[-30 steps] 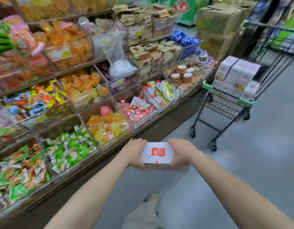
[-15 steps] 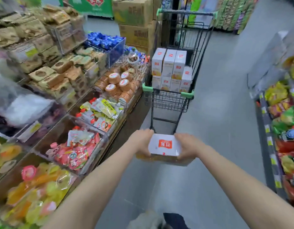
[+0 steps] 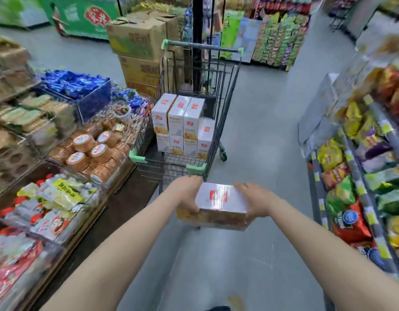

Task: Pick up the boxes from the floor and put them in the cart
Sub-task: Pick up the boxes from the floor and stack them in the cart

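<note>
Now both hands carry one white box with a red label on its top, held level in front of the body and just short of the cart. The left hand has its grip closed on the box's left end, fingers curled under the edge, while the right hand grasps the right end, thumb across the top and fingers wrapped down the side. The box's near face shows an orange and yellow print, blurred by motion. Straight ahead the cart stands in the aisle, its wire basket edged with green corner guards and a green-tipped handle at the far end. Inside it, stacked boxes of the same white kind sit in two layers, pressed together toward the far half of the basket. To the left runs a shelf of packed snacks, round biscuit packs and blue-wrapped sweets; to the right another shelf holds bright bags of crisps. Brown cartons are piled beyond the cart on the grey floor.
</note>
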